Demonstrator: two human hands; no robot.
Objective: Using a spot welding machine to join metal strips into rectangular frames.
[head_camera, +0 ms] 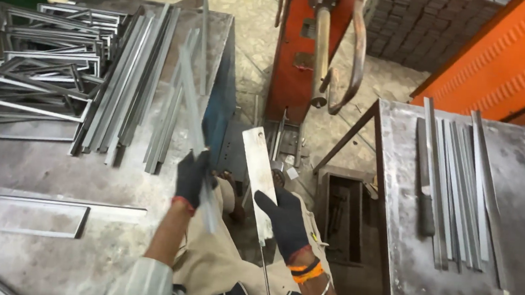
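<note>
Gripping metal strips [259,172], both hands closed.

Dull grey metal strips [456,181], scuffed steel tables [35,173], matt black cloth gloves on hands [285,221], glossy orange machine [295,50]

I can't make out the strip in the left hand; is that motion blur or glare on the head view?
Head view: motion blur smears the thin metal strip in the left hand; the flat plate in the right hand is sharp, with mild glare; the strips on the right table are in focus.
</note>
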